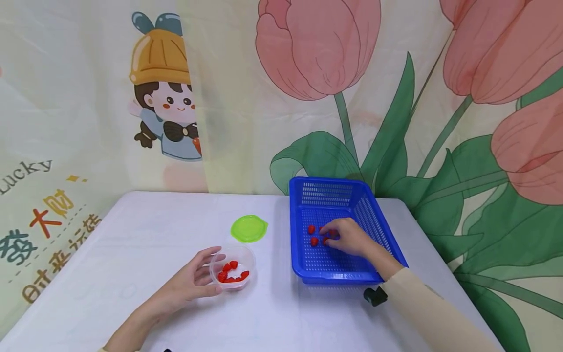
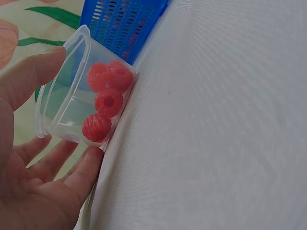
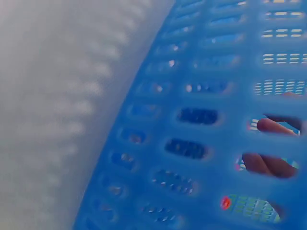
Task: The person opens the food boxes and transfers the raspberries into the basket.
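Berries (image 1: 311,229) lie in two places: several in the cup (image 1: 239,254) beside the left hand (image 1: 199,277), and more on the floor of the basket (image 1: 338,278), under and just left of the right hand (image 1: 347,237). The left hand holds the cup at its side, thumb and fingers curved around it; the berries there sit on the bottom. The right hand reaches into the basket with bent fingers among the berries; whether it pinches one cannot be told. Ahead and to the right of the left hand lies the green lid (image 1: 249,229), flat. Basket walls rise around the right hand, its forearm crossing the rim. Beyond that hand, the basket's far end stands at the table's (image 1: 272,313) far edge. White cloth (image 1: 145,244) stretches left of the left hand.
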`<move>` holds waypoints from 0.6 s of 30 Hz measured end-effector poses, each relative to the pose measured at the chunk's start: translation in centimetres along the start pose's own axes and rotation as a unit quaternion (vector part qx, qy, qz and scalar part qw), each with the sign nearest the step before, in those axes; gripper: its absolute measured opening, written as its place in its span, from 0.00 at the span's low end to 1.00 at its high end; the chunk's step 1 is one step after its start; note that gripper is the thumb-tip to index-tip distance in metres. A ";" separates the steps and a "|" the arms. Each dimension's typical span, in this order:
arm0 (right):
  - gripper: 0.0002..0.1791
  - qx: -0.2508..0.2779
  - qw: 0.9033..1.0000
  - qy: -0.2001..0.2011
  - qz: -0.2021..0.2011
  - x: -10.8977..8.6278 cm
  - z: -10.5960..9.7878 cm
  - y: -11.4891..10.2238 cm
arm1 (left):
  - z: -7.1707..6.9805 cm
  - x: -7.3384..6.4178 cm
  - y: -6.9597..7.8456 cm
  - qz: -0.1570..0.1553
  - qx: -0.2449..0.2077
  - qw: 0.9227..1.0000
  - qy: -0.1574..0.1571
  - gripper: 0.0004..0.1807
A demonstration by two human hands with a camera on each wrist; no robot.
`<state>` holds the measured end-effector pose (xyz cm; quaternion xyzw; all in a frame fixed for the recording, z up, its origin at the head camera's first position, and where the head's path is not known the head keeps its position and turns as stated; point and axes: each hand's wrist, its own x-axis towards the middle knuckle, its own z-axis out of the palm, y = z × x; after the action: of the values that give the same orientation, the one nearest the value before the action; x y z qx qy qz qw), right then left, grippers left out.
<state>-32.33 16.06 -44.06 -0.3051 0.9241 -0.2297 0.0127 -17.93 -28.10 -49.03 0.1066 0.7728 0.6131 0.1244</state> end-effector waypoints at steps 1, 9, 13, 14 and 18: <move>0.15 0.001 1.000 0.004 -0.009 -0.1 -0.1 -0.1 | 0.0 0.0 0.0 0.000 -0.002 1.000 0.000 0.50; 0.16 0.003 0.996 0.053 -0.076 -0.5 -1.5 -3.2 | 0.1 0.1 0.1 -0.004 -0.002 1.000 -0.001 0.50; 0.16 0.010 0.994 0.059 -0.090 -0.3 -2.0 -5.6 | 0.1 0.1 0.0 -0.006 -0.004 1.000 0.001 0.51; 0.17 0.012 0.994 0.060 -0.093 -0.2 -2.1 -6.2 | 0.1 0.1 0.0 -0.006 -0.005 1.000 0.001 0.51; 0.18 0.020 0.992 0.062 -0.111 0.3 -2.0 -8.5 | 0.1 0.1 -0.1 -0.004 -0.009 1.000 -0.001 0.51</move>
<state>-28.12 10.70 -38.57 -0.3908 0.8786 -0.2668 -0.0638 -18.00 -27.98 -49.11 0.1028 0.7677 0.6193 0.1282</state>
